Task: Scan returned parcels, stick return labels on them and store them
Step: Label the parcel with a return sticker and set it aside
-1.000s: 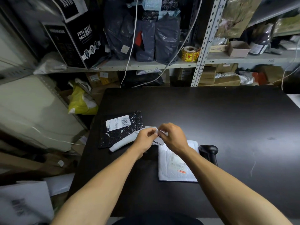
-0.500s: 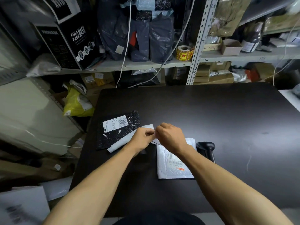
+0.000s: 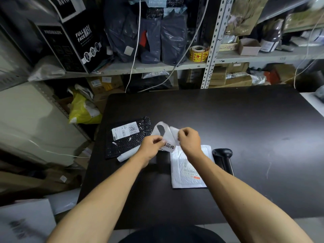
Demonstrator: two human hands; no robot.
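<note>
**Label peeled over a dark table in a crowded stockroom**

The black table filled the middle of the frame, matte and dark, with faint scuffs toward its right side. At its centre, both hands worked above the surface. The left hand pinched a white return label with black characters printed on it, fingers curled on its lower edge. The right hand pinched the curling backing strip, which looped up and away toward the top of the frame. Both grips were closed on paper, and the two hands sat close together.

Just below the right hand lay a white padded parcel, flat on the table, its printed shipping label facing up. To its right, nearly touching, a black scanner lay on the tabletop. Left of the hands lay a black bubble-wrap parcel with a white shipping label on top, close to the table's left edge, and a white strip of paper rested against its lower side.

Behind the table, grey metal shelving ran across the top of the frame, crammed. A black box marked FULL FACE MASK leaned at upper left, dark plastic bags stood in the upper centre, and a yellow roll of stickers sat beside the upright. Cardboard boxes filled the lower shelf at right. A yellow bag slumped at left, off the table's corner.
</note>
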